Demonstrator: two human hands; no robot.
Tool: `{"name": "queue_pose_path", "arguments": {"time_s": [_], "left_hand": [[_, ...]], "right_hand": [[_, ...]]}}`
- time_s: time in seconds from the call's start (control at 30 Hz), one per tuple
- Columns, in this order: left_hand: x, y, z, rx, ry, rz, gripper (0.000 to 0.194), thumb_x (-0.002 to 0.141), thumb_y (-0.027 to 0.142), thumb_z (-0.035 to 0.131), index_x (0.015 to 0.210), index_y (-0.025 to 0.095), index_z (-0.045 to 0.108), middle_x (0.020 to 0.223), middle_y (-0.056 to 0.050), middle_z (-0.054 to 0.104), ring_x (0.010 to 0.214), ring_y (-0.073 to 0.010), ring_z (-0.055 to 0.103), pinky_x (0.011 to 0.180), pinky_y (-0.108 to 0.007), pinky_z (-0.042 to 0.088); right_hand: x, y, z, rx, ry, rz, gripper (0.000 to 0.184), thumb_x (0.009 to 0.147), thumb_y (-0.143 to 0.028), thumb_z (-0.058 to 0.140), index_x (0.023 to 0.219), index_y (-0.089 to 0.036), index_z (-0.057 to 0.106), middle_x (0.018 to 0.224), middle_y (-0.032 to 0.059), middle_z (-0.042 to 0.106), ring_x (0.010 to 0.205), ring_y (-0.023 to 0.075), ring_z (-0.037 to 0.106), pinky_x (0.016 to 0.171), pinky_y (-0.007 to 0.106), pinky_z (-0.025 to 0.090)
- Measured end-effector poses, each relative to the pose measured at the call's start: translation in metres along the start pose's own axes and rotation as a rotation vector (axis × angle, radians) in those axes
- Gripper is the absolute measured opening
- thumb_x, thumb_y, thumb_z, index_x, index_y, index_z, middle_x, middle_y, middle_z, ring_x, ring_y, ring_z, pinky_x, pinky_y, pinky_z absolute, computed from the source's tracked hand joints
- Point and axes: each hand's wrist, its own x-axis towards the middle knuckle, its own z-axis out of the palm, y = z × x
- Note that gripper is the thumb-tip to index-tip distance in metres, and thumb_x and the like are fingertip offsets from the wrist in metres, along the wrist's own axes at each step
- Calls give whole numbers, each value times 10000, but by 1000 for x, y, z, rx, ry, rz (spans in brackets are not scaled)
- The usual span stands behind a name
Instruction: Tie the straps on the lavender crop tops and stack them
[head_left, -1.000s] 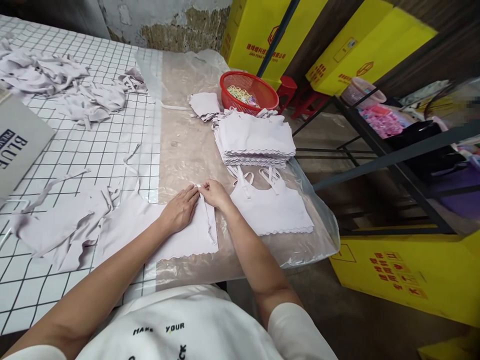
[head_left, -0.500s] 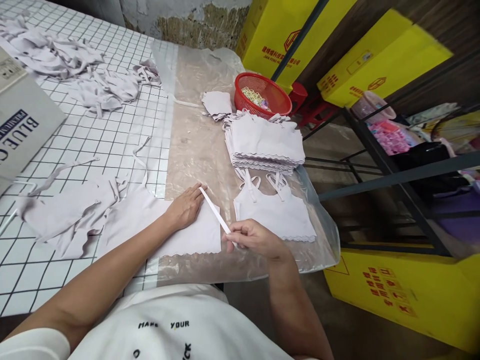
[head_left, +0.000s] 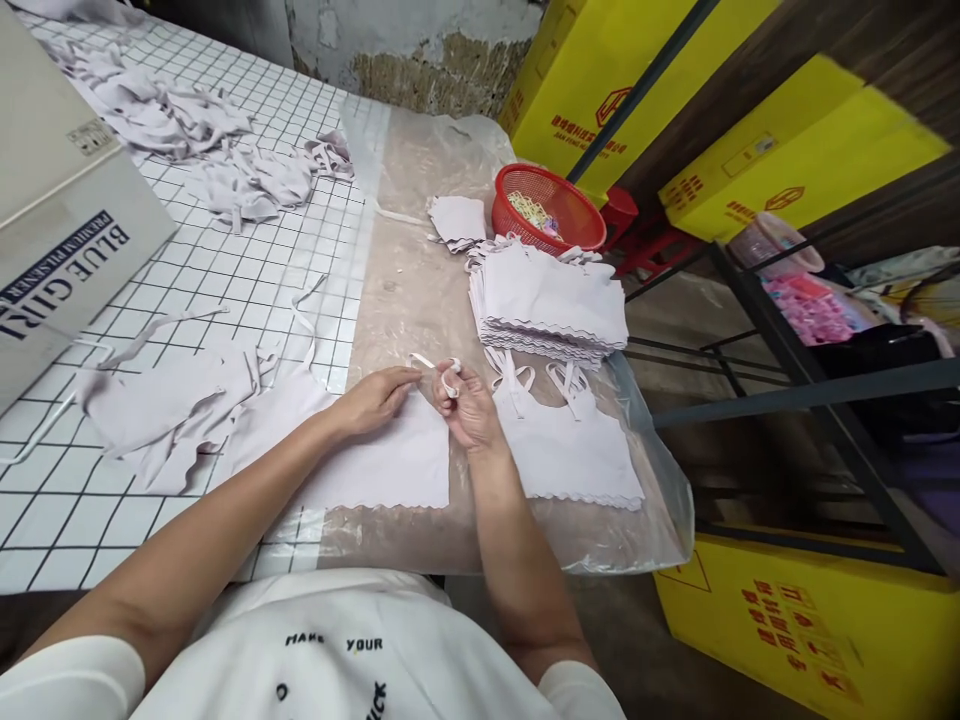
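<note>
Right grip [head_left: 466, 405] on one strap [head_left: 422, 360].

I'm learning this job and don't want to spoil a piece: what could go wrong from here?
The white strap bends within the right hand's fingers, so it could end up twisted. The garment under the left hand might slip on the plastic sheet. Straps at the back of the stack might snag on the red basket.

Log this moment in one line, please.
left hand: on scalloped-hem top | right hand: gripping strap | nearby: strapped top, garment stack, red mesh basket
</note>
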Motion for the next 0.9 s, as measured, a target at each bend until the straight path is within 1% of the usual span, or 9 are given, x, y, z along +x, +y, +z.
{"name": "queue_pose_path", "arguments": {"time_s": [0.13,0.23,0.3,0.37,0.47,0.57,0.67,0.77,0.9], "left_hand": [[-10,-3,-9,-51,117,-19,345,946,239,407,1138,156,680,1211,-120,686,1114,-223,643,1002,-392,505],[-15,-4,-9,-58,265,-75,278,930,280,447,976,163,694,991,-99,712,927,-203,655,865,-353,528],[-14,0,-9,-54,306,-126,256,914,334,486,884,167,678,862,-70,686,804,-183,622,760,-319,509],[-12,6,-7,-87,255,-186,293,897,413,523,819,167,660,799,-50,662,728,-165,588,688,-291,478],[-9,15,-5,-189,153,-315,423,862,560,544,781,158,648,750,-39,650,659,-152,564,625,-274,448],[-8,17,-4,-262,129,-400,485,796,631,582,785,152,653,708,-27,639,632,-151,554,597,-269,431],[-8,14,-5,-337,82,-424,446,760,587,620,793,145,665,687,-15,636,625,-148,554,588,-263,422],[-8,10,-7,-422,26,-447,376,734,515,649,759,140,666,659,-8,629,614,-142,560,594,-265,437],[-7,10,-7,-500,33,-485,327,725,463,665,749,137,666,664,-17,641,628,-149,596,634,-284,489]], "right_hand": [[13,28,7,-56,42,59,473,594,-561,803,847,-215,605,597,-75,487,509,61,410,465,189,334],[13,36,2,-125,57,53,466,593,-540,800,854,-208,602,649,-57,542,552,73,466,512,205,380],[12,37,0,-145,78,31,455,614,-541,779,866,-208,598,662,-52,549,562,78,472,527,211,390],[11,38,1,-171,97,-6,434,640,-537,755,878,-211,594,687,-46,558,576,82,471,541,214,396],[10,41,3,-240,96,-54,387,669,-509,736,879,-217,592,730,-35,571,613,91,482,568,220,410],[9,44,5,-274,62,-90,350,678,-479,729,867,-218,592,786,-15,599,705,114,547,651,238,455],[10,44,4,-250,45,-99,341,676,-465,729,864,-215,594,833,-1,620,768,132,579,707,253,476],[10,42,3,-233,62,-81,341,686,-461,724,882,-209,603,810,-13,602,660,103,515,619,234,438],[9,39,2,-246,29,-66,345,702,-465,722,900,-202,618,764,-25,578,610,89,460,568,222,389]]}}
